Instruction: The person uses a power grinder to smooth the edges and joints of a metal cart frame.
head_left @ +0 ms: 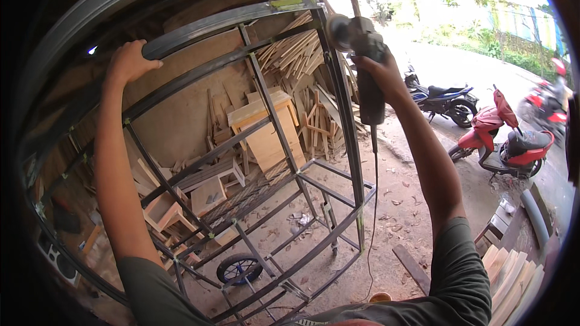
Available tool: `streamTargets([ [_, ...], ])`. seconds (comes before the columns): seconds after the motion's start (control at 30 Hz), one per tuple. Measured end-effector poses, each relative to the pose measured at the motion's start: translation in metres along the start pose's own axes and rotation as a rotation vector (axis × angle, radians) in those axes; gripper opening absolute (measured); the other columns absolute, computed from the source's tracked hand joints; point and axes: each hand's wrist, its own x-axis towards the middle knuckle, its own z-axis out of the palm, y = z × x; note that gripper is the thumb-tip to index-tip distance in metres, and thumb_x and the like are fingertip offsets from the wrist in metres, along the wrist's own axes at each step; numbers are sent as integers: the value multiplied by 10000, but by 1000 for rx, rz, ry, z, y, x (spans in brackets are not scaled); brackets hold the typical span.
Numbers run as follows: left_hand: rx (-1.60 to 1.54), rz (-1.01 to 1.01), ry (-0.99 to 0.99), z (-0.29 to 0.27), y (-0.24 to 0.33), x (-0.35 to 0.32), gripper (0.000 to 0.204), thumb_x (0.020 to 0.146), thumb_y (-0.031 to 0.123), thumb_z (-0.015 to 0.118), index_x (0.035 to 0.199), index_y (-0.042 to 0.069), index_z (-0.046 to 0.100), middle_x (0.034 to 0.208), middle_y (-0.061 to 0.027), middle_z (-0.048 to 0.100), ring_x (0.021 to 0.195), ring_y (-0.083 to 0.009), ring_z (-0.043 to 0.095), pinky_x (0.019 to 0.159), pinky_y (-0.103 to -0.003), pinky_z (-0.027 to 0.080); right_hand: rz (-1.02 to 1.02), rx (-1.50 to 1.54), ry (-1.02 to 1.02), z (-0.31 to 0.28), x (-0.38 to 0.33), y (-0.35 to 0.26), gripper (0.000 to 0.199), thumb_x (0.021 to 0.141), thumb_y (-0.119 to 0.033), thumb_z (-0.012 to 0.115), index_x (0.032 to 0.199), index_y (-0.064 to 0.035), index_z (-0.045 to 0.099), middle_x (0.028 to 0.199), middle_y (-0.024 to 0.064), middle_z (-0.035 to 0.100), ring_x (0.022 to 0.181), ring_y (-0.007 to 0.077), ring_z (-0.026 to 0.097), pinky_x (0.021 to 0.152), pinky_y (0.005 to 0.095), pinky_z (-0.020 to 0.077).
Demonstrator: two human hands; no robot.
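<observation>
A dark metal frame point(263, 84) of welded square tubes stands before me, with a spoked wheel point(240, 268) low inside it. My left hand point(128, 63) is wrapped over one of its upper tubes at the left. Raised at the upper right, my right hand point(385, 72) grips an angle grinder point(370, 87) by its body. The grinder's round disc point(339, 31) is right beside the frame's upright post point(334, 63); whether they touch, I cannot tell. From the grinder a power cord point(376, 187) hangs down toward the ground.
Behind the frame are a wooden cabinet point(269, 133) and piled wood strips point(296, 51). At the right stand a red scooter point(504, 139) and a blue-black motorcycle point(444, 98); another red motorcycle point(544, 104) is blurred on the road. Stacked boards point(510, 281) lie near my right elbow.
</observation>
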Motion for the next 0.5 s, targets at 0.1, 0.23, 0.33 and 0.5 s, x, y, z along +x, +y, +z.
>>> streamTargets([
  [0.1,-43,-5,1,-1,-4,-10,657,715,387,811,1214,-14,665,1163,-246,693,1114,-387,657,980,-449,518,-47,-57,-48,37,29,6,642,779,-199,797,1309,10,500,1049,124,641,880,196,651,788,317,552],
  [0.23,-51,2,9,-8,3,-7,640,707,355,799,1213,-16,673,1145,-236,701,1100,-372,670,984,-432,526,40,-25,-62,64,61,16,683,747,-186,814,1316,11,491,1047,125,633,891,203,648,806,321,544],
  [0.33,-26,-7,-3,-11,3,-8,654,705,347,789,1237,-13,666,1162,-234,697,1108,-368,670,997,-423,526,-71,-72,-7,89,69,23,661,726,-174,824,1286,14,526,1037,122,648,912,211,652,830,328,538],
  [0.5,17,-22,49,-9,1,-15,682,707,348,783,1272,-8,647,1174,-231,695,1123,-364,664,1002,-425,524,-29,-215,-97,96,71,30,893,690,-385,836,1368,59,460,1244,272,625,1174,369,618,1005,427,480],
])
